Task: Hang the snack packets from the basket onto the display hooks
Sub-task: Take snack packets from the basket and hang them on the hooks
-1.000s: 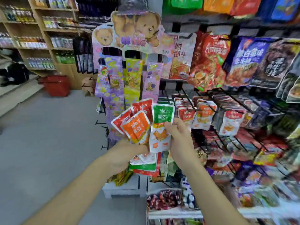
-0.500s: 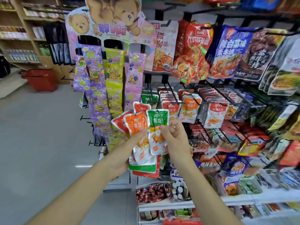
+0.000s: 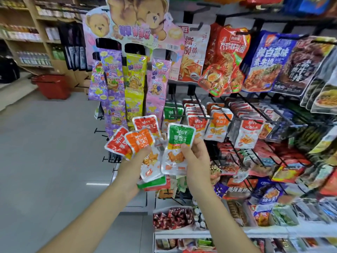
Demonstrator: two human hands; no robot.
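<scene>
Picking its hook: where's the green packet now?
The green packet is mid head view, pinched by the right hand, right of the left hand's orange packet, below the hooked green packets.

Single head-worn wide-angle view, aimed forward and slightly down. Close in, mid-frame: left hand [image 3: 138,161], right hand [image 3: 196,154]. At 12–4 o'clock: display hooks [image 3: 199,105]; at 9 o'clock: floor [image 3: 45,143].

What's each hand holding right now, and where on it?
Right hand pinches the green packet at its right edge. Left hand grips a fan of packets near their middles.
</scene>
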